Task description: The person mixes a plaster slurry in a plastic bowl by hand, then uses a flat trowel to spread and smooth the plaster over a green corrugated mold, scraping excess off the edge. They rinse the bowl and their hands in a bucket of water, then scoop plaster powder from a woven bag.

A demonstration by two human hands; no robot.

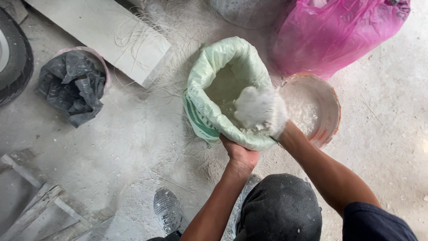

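Powder coats the right hand [261,111] so thickly that its fingers cannot be made out; it is lifted over the mouth of the pale green woven sack with darker green stripes [214,93], cupped around a heaped clump of white powder [254,107], and how far the fingers are curled I cannot tell; its forearm runs up from the lower right, crossing the sack's near rim; the left hand [240,154] is closed on that near rim, fingers wrapped over the rolled-down edge, thumb side toward the person, forearm reaching straight up from below; the sack stands upright on the dusty grey concrete floor [133,147] with its top folded outward and more white powder inside; touching its right side sits a round orange-rimmed plastic bucket [332,107] with a white powdery layer in it; behind that lies a bulging pink plastic bag [334,31]; well to the left stands a small pink bucket lined with crumpled black plastic [73,82], beside a long pale concrete slab [102,31]; a dusty grey shoe [167,209] shows below.
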